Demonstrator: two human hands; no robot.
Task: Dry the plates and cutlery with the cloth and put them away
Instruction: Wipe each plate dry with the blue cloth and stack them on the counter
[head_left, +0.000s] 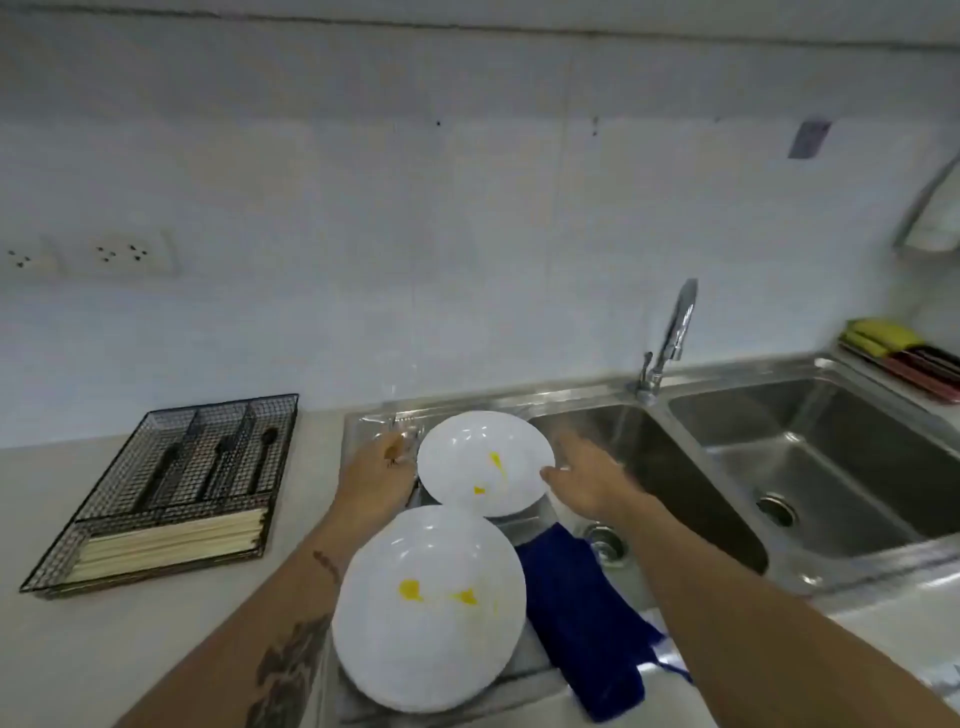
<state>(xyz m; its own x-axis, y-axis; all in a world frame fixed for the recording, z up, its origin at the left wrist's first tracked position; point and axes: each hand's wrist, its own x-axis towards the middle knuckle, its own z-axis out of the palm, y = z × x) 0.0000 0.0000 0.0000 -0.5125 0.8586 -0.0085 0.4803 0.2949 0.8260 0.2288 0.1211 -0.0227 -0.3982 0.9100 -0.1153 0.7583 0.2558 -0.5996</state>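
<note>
Head view: two plates, one cloth, two hands at the sink's (675, 400) drainboard.

Far plate (485, 462) and near plate (428, 608), both white with yellow marks, sit left of the sink basins; blue cloth (582, 629) drapes over the front rim beside the near plate. Wire cutlery tray (171, 483) lies well left on bare counter. Left hand (376, 475), fingers curled, at far plate's left edge; grip unclear. Right hand (584, 478), fingers loosely extended, touches its right edge.
</note>
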